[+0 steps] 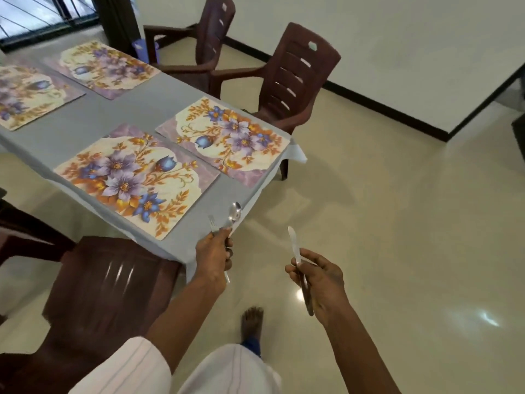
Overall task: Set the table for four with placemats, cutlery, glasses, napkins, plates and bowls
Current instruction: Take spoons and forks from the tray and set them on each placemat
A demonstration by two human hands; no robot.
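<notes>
Steel cutlery fills both hands. The left grip point(214, 257) is curled round a spoon point(235, 213) and fork point(212, 223) at the near corner of the grey surface point(119, 109), beside the nearest of four floral placemats point(136, 180). The right grip point(321, 280) pinches a knife point(294, 245), blade up, over the floor point(397, 223).

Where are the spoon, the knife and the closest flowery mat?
Shiny silver metal spoon point(235, 211): head view, on its bowl.
Pale-bladed knife with dark handle point(293, 243): head view, on its blade.
Nearest rectangular flowered placemat point(136, 180): head view, on its middle.
</notes>
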